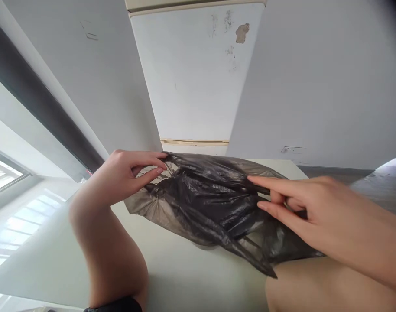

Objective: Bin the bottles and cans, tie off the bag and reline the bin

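One black bag (crumpled, sheer-edged) between left grip, right grip.

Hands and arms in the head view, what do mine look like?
Your left hand and right hand are bare, with no gloves, rings or watch visible. A black sleeve edge shows on the left arm; the right forearm is bare to the picture's edge.

The bare left hand pinches a thin black plastic bag at ten o'clock; the bare right hand touches it near three. A white, scuffed refrigerator stands at twelve.
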`<state>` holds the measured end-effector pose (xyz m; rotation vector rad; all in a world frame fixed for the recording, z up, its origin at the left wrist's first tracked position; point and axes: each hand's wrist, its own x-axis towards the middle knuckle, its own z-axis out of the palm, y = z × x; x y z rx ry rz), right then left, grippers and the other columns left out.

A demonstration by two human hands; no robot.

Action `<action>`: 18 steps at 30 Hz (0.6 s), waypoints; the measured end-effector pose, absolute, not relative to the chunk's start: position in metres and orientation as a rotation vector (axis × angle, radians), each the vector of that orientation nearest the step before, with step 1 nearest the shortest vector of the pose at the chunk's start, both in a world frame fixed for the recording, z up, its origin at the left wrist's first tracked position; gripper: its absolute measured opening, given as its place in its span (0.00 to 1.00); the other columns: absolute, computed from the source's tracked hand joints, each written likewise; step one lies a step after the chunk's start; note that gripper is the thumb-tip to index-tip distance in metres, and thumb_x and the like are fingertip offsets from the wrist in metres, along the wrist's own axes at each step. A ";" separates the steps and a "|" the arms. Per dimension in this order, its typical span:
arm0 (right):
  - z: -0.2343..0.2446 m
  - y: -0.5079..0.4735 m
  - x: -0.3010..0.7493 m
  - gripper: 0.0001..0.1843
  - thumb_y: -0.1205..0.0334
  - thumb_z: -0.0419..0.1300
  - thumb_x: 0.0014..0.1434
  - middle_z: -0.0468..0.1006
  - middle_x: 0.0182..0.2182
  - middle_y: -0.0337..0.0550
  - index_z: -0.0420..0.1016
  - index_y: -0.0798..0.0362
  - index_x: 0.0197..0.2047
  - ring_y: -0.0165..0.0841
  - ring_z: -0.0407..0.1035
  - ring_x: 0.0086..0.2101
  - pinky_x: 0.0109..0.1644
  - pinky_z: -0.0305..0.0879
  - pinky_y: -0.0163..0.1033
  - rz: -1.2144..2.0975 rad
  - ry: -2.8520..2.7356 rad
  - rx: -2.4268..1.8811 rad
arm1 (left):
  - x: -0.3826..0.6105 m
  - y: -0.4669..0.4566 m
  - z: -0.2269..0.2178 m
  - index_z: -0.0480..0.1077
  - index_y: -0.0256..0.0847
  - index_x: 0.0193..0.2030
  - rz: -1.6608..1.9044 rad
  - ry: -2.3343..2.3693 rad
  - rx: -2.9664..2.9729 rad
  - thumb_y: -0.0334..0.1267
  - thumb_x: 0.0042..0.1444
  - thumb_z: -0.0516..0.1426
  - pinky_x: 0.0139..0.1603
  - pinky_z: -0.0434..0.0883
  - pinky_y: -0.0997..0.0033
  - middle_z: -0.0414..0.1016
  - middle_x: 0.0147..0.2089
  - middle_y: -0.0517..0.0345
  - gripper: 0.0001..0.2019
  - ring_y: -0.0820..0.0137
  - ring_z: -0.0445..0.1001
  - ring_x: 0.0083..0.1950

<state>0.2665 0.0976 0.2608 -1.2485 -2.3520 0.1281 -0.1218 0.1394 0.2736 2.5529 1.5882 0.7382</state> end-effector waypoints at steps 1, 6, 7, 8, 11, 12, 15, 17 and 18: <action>0.259 0.104 0.266 0.21 0.59 0.63 0.67 0.81 0.24 0.34 0.82 0.41 0.62 0.29 0.65 0.16 0.21 0.60 0.37 0.118 -2.344 -1.297 | -0.123 0.143 0.271 0.85 0.53 0.45 0.726 1.598 2.551 0.53 0.67 0.59 0.33 0.71 0.70 0.84 0.58 0.60 0.14 0.78 0.66 0.24; 0.247 0.132 0.268 0.22 0.57 0.63 0.66 0.88 0.43 0.40 0.82 0.39 0.62 0.40 0.81 0.33 0.35 0.74 0.43 -0.036 -2.225 -1.607 | -0.122 0.164 0.260 0.84 0.59 0.53 0.551 1.663 2.500 0.55 0.66 0.59 0.52 0.77 0.66 0.82 0.61 0.66 0.16 0.63 0.83 0.50; 0.246 0.136 0.268 0.27 0.57 0.63 0.66 0.87 0.48 0.41 0.78 0.38 0.67 0.44 0.82 0.38 0.38 0.76 0.45 -0.047 -2.225 -1.645 | -0.120 0.167 0.259 0.83 0.60 0.57 0.489 1.643 2.507 0.54 0.66 0.59 0.58 0.76 0.65 0.81 0.63 0.67 0.17 0.61 0.82 0.56; 0.245 0.139 0.268 0.33 0.56 0.63 0.65 0.86 0.53 0.42 0.71 0.37 0.73 0.47 0.83 0.43 0.40 0.78 0.46 -0.059 -2.234 -1.655 | -0.118 0.169 0.258 0.81 0.61 0.60 0.435 1.623 2.520 0.54 0.67 0.58 0.62 0.75 0.63 0.80 0.65 0.68 0.18 0.60 0.80 0.60; 0.244 0.144 0.267 0.48 0.57 0.64 0.64 0.75 0.68 0.46 0.51 0.40 0.82 0.54 0.80 0.54 0.48 0.80 0.51 -0.121 -2.240 -1.587 | -0.113 0.170 0.258 0.77 0.61 0.65 0.422 1.672 2.551 0.51 0.67 0.57 0.68 0.72 0.59 0.75 0.70 0.69 0.21 0.58 0.77 0.65; 0.243 0.144 0.268 0.50 0.58 0.64 0.64 0.71 0.71 0.47 0.47 0.41 0.83 0.56 0.79 0.57 0.50 0.80 0.52 -0.146 -2.230 -1.560 | -0.112 0.170 0.258 0.77 0.61 0.66 0.462 1.717 2.549 0.51 0.67 0.58 0.68 0.72 0.58 0.74 0.71 0.69 0.22 0.57 0.77 0.65; 0.238 0.144 0.272 0.52 0.60 0.65 0.62 0.64 0.75 0.47 0.46 0.42 0.83 0.57 0.75 0.62 0.56 0.80 0.53 -0.120 -2.282 -1.516 | -0.113 0.165 0.260 0.75 0.61 0.67 0.454 1.724 2.556 0.49 0.65 0.58 0.68 0.72 0.58 0.71 0.73 0.67 0.24 0.56 0.77 0.65; 0.236 0.144 0.274 0.50 0.61 0.65 0.61 0.66 0.74 0.46 0.51 0.42 0.82 0.54 0.75 0.62 0.58 0.80 0.51 0.026 -2.388 -1.489 | -0.115 0.162 0.261 0.72 0.62 0.70 0.284 1.583 2.540 0.46 0.65 0.58 0.68 0.72 0.60 0.72 0.72 0.68 0.26 0.58 0.76 0.67; 0.236 0.144 0.274 0.49 0.62 0.64 0.60 0.69 0.73 0.44 0.54 0.41 0.81 0.51 0.76 0.62 0.58 0.79 0.49 0.133 -2.444 -1.470 | -0.116 0.161 0.262 0.70 0.63 0.71 0.176 1.498 2.506 0.44 0.64 0.57 0.66 0.73 0.63 0.74 0.71 0.68 0.28 0.60 0.76 0.67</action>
